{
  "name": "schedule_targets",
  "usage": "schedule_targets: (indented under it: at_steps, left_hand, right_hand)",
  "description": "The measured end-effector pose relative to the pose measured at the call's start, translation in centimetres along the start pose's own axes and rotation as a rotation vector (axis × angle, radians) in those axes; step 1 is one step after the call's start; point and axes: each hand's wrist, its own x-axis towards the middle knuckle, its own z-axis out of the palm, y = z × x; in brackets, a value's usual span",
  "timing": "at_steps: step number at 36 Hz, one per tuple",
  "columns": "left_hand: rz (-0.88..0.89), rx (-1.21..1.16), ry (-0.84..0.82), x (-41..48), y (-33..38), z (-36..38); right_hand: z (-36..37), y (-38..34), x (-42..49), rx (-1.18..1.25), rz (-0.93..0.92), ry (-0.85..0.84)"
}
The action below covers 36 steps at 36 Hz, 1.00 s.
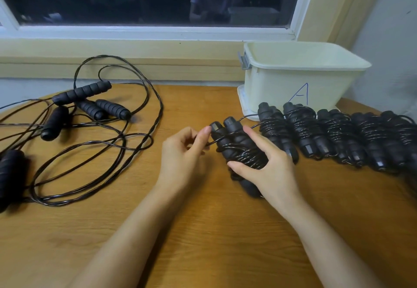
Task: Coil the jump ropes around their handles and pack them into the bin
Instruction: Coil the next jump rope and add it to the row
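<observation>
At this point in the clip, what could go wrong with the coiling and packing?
The left hand only pinches the cord beside the bundle the right hand grips; letting go could let the wraps spring loose. The loose ropes on the left cross one another, so pulling one may drag others.

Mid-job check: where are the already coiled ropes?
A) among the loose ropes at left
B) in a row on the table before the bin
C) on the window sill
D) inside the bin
B: the coiled bundles lie side by side on the table in front of the bin, beside the bundle the right hand grips while the left hand pinches its cord.
</observation>
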Motion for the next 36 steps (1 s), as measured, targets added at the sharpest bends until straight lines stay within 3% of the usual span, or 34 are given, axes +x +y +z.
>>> schedule_targets:
  at_steps: [3,6,13,19,24,29,36]
  left_hand:
    - [-0.172,-0.327,-0.068,0.3,0.2,0.0]
    - [-0.267,-0.48,-0.098,0.4,0.8,-0.2]
    - [-0.311,-0.521,-0.026,0.3,0.7,0.2]
    - [-0.398,-0.539,-0.019,0.6,1.0,-0.6]
    - [-0.57,-0.671,-0.117,1.1,1.5,-1.1]
    - [-0.739,-0.99,-0.214,1.1,1.6,-1.3]
    - [-0.697,-1.175,-0.207,0.4,1.7,0.1]
  right_hand:
    - [0.1,-0.2,-0.2,0.053,-0.021,-0.044]
    - [0.1,-0.4,-0.4,0.082,-0.063,-0.083]
    - [0.7,-1.4,-1.1,-0.383,-0.166,-0.057]
    - [1.4,-1.6,-1.4,-0.485,-0.317,0.065]
    - [1.3,-1.7,-1.5,-0.426,-0.409,0.14]
    - [1.5,-1.7,-1.5,-0.336,-0.414,0.17]
    - [1.3,-1.8,-1.4,-0.099,-0.292,0.168]
